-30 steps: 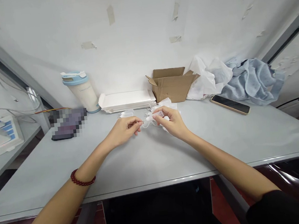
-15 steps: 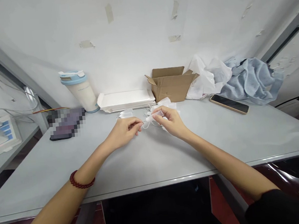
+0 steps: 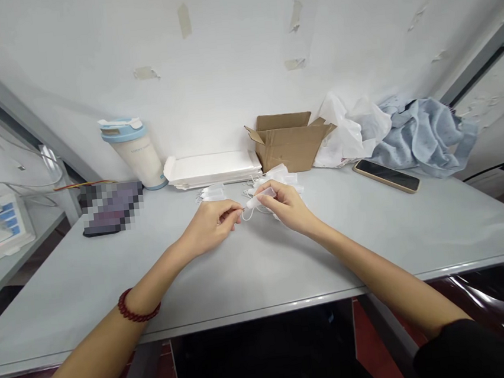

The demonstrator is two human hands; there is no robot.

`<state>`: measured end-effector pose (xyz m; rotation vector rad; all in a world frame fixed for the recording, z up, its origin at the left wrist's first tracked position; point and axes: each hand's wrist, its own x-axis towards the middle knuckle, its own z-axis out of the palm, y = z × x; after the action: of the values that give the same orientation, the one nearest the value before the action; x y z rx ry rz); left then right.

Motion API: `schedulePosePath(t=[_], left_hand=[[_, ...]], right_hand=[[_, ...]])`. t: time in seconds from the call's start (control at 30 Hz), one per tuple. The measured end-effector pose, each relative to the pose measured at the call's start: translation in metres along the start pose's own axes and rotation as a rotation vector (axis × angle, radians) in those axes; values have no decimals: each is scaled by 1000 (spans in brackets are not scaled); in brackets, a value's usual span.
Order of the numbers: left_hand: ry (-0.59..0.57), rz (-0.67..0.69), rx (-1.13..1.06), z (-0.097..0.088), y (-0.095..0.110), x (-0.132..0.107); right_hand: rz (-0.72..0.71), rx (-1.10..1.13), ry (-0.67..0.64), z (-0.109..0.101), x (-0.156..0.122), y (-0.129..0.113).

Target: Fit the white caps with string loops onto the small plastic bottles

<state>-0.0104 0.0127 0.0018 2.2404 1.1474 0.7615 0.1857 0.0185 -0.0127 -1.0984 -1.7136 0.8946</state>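
Note:
Between the thumb and fingers of my right hand [image 3: 284, 205] is a small white tag [image 3: 253, 202] with a thin white string loop [image 3: 248, 214] at its left end. My left hand [image 3: 215, 222] is closed in a pinch at that end, on the string or its tip; the exact point is hidden by the fingers. Behind my right hand lies a pile of similar white tags [image 3: 284, 176] with loose strings, partly covered by the hand. A smaller group of white tags [image 3: 212, 193] lies just beyond my left hand.
Along the wall stand a blue-lidded cup [image 3: 137, 158], a stack of flat white boxes [image 3: 214, 169], an open cardboard box [image 3: 290, 149], a white plastic bag [image 3: 348, 129] and light blue cloth [image 3: 425, 136]. A phone [image 3: 387, 176] lies right; a blurred dark object [image 3: 113, 208] lies left on the grey table [image 3: 260, 277].
My left hand has shifted very slightly toward the tag, and the tag has turned a little in my right fingers. The small group behind my left hand shows a bit more.

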Motion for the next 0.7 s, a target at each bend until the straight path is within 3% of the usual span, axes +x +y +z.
schedulePosePath(t=[0.7], left_hand=[[-16, -44, -103, 6, 2, -3]], right_hand=[[41, 53, -29, 7, -3, 5]])
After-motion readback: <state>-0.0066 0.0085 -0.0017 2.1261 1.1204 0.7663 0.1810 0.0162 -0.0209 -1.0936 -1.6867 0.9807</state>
